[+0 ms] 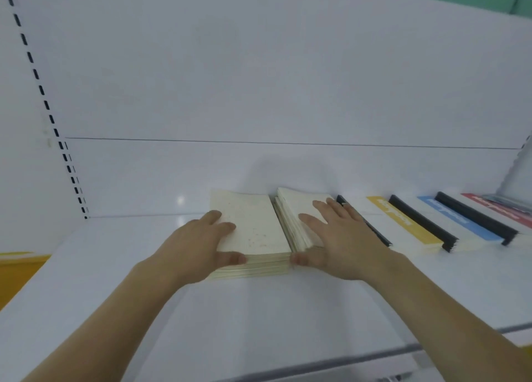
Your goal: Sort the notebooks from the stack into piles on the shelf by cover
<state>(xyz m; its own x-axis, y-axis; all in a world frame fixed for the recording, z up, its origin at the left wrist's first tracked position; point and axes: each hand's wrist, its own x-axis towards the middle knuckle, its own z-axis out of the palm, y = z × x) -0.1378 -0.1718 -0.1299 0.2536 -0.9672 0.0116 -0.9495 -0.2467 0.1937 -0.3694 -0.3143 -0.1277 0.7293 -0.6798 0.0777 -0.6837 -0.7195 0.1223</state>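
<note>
Mid-sort. Your left hand (198,245) grips the cream stack (253,234) at its near-left corner on the shelf (259,309). Your right hand (339,240) lies flat, fingers straight, on the fanned pile (299,214) beside it. Next, probably: square both piles, keeping the edges apart.

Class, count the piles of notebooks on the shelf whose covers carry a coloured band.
3: yellow-banded pile nearest the right hand, blue-banded pile beyond, red-banded pile far right; more may lie out of frame.
</note>
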